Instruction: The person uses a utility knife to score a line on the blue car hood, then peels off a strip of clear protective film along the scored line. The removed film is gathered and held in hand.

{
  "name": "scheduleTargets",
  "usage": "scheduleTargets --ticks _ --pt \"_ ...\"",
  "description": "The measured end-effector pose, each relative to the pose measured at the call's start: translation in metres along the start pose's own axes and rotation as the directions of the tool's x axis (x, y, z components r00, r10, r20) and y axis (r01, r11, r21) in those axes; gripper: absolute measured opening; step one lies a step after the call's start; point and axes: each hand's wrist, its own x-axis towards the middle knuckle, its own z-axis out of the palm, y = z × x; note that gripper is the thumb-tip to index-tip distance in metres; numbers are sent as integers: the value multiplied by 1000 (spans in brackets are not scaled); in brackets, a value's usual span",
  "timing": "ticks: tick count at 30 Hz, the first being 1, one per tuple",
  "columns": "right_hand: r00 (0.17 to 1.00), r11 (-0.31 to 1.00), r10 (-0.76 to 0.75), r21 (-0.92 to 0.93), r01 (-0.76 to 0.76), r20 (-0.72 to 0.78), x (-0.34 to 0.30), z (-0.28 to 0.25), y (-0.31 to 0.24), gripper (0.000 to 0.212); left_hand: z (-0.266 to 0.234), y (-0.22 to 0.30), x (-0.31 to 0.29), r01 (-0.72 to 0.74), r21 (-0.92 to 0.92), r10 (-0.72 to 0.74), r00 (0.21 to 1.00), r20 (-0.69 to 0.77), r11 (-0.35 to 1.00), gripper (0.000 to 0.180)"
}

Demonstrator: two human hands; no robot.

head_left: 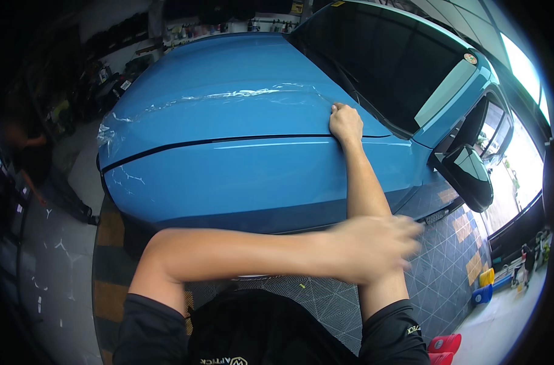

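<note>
A thin clear film [246, 93] lies over the hood of a blue car [240, 58]. Its wrinkled, folded edge runs from the front corner toward the windshield. My right hand [347, 125] is closed at the windshield end of that fold, resting above the gap between hood and fender; the film seems to lead into its fingers, though the grip itself is partly hidden. My left arm crosses in front of my body, and my left hand [374, 248] passes over my right forearm. Motion smears it, but its fingers look spread and nothing shows in them.
A side mirror [468, 176] juts out at the right. Red containers [444, 347], a blue one [482, 295] and a yellow one [487, 277] stand by the right wall. Another person [46, 164] is at the far left. Bottles [271, 26] line a shelf behind the car.
</note>
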Motion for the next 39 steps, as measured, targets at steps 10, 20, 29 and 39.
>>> scheduleTargets --ticks 10,20,29,39 --pt "991 991 -106 -94 98 -82 14 17 22 36 -185 -40 -348 870 -56 -744 384 -547 491 38" --pt "994 991 -68 -122 57 -85 14 17 21 35 -327 -185 -457 674 729 -737 552 -390 118 56" --pt "994 994 -61 -97 53 -86 14 18 22 36 -328 -214 -474 957 206 -727 288 -624 203 37" --pt "996 997 -30 -76 24 -79 8 13 10 34 -296 -207 -455 975 167 -731 6 -682 -147 38"
